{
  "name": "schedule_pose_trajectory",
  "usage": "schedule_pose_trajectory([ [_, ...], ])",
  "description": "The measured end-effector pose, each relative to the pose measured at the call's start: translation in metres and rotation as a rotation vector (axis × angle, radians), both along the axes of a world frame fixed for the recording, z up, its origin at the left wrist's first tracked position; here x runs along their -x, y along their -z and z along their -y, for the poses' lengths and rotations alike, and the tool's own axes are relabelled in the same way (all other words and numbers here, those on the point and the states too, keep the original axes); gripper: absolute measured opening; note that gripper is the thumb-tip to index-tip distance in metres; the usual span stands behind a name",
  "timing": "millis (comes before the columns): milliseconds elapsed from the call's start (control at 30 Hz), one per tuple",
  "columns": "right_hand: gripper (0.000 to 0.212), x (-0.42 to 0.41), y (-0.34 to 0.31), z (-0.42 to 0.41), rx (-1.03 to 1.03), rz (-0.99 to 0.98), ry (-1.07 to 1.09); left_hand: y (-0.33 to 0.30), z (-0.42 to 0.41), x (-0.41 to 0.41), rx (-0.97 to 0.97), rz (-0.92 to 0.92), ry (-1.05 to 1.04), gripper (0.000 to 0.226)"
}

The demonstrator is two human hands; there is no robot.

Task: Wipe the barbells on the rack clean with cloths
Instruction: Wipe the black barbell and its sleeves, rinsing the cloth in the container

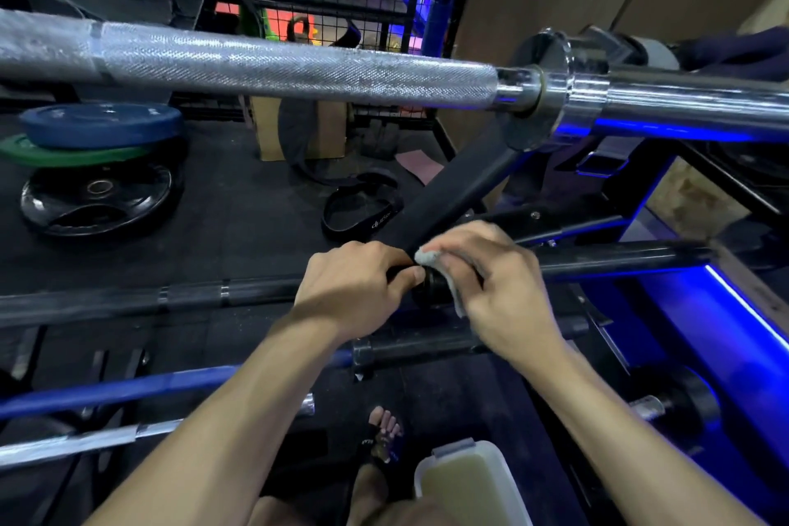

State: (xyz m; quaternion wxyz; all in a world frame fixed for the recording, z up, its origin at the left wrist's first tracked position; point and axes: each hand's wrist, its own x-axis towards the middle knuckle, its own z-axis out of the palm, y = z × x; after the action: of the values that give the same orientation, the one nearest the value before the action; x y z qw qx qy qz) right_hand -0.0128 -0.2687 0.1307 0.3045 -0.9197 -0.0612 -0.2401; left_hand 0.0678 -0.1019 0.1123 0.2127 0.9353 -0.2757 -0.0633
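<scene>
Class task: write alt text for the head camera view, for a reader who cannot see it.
A person's left hand grips a black barbell on a rack while the right hand presses a pale cloth around its collar. A knurled silver barbell crosses above; weight plates lie stacked on the dark floor.

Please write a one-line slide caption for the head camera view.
Left hand grips a black barbell while the right hand wipes its collar with a cloth.

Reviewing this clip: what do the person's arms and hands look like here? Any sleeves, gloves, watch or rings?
Both forearms are bare to the bottom edge of the frame, with no sleeves in view. The left hand and right hand wear no gloves. No watch, wristband or ring shows on the parts visible.
</scene>
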Motion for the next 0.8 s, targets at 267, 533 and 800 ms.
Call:
schedule_pose_trajectory([
  [267,0.017,-0.012,-0.005,0.011,-0.079,-0.034,0.125,-0.001,-0.001,-0.001,0.012,0.000,-0.016,0.035],
  [533,0.014,-0.015,0.008,0.006,0.053,0.042,0.205,-0.001,0.000,0.000,0.012,-0.001,-0.015,0.035],
  [800,0.019,-0.016,-0.001,0.031,-0.182,0.054,0.244,-0.003,-0.001,0.000,0.011,-0.019,-0.011,0.037],
])
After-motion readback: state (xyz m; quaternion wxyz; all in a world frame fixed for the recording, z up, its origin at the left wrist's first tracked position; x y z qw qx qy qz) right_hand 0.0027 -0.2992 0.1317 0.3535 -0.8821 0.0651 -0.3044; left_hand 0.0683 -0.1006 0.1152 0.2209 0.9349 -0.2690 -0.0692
